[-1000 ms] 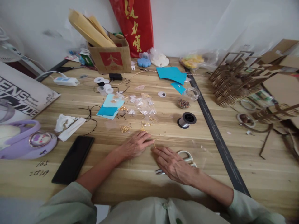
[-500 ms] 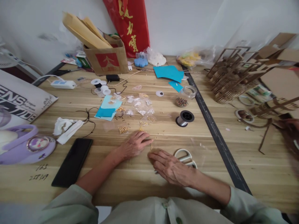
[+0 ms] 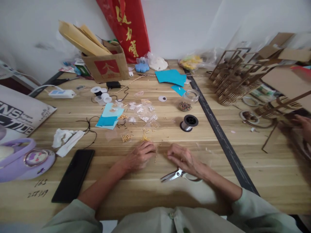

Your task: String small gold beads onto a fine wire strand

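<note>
My left hand (image 3: pixel 141 157) rests low over the table with its fingers curled together. At its fingertips is a short, thin gold chain (image 3: pixel 155 157), pinched near its upper part. To the right, my right hand (image 3: pixel 184 158) is closed in a pinch; whatever lies between thumb and forefinger is too small to make out. Scissors (image 3: pixel 177 175) with pale handles lie just below the right hand, which partly covers them. Beyond the left hand sit small heaps of gold jewellery findings (image 3: pixel 145 138) and gold beads (image 3: pixel 126 138). A tiny ring (image 3: pixel 159 145) lies between the hands.
A wire spool (image 3: pixel 189 123) and a jar of beads (image 3: pixel 186 106) stand beyond my right hand. A black phone (image 3: pixel 73 175) lies left of my forearm. Bamboo baskets (image 3: pixel 227 87) crowd the right side, where another person's hand (image 3: pixel 303 124) shows at the edge.
My right hand has moved up and away from the chain, uncovering the scissors' blades. My left fingers have drawn in by the chain. The view has shifted slightly.
</note>
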Available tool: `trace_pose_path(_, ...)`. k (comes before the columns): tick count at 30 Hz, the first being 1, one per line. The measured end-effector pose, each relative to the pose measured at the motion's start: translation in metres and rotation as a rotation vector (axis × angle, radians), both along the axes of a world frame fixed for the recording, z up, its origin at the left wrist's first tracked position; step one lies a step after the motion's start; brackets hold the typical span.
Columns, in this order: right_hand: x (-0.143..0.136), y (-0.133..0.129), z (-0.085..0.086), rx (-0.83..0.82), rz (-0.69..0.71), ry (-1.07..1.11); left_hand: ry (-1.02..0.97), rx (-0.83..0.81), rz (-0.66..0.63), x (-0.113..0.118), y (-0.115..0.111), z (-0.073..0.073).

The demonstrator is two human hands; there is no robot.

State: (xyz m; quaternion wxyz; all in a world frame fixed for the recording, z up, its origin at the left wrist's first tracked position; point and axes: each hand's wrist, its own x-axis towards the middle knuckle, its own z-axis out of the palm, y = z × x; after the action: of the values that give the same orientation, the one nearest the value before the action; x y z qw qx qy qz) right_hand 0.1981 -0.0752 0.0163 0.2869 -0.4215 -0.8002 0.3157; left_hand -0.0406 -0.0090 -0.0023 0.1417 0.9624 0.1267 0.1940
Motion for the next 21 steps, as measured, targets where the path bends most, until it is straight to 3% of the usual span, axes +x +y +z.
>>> trace_pose_path(4, 0.008, 0.010, -0.002, -0.093, -0.101, 0.041, -0.103, -0.154, 0.034, 0.003, 0.000, 0.003)
trace_pose_path(8, 0.011, 0.017, 0.005, -0.129, -0.118, 0.040, -0.197, -0.355, 0.179, 0.013, 0.004, 0.009)
trace_pose_path(12, 0.011, 0.022, 0.016, -0.117, -0.102, -0.007, -0.182, -0.780, 0.367, 0.030, 0.011, 0.015)
trace_pose_path(16, 0.011, 0.030, 0.016, -0.120, -0.087, 0.014, -0.271, -1.222, 0.301, 0.049, 0.016, 0.012)
trace_pose_path(21, 0.012, 0.039, 0.005, -0.157, -0.121, 0.080, -0.273, -1.356, 0.331, 0.063, 0.019, 0.005)
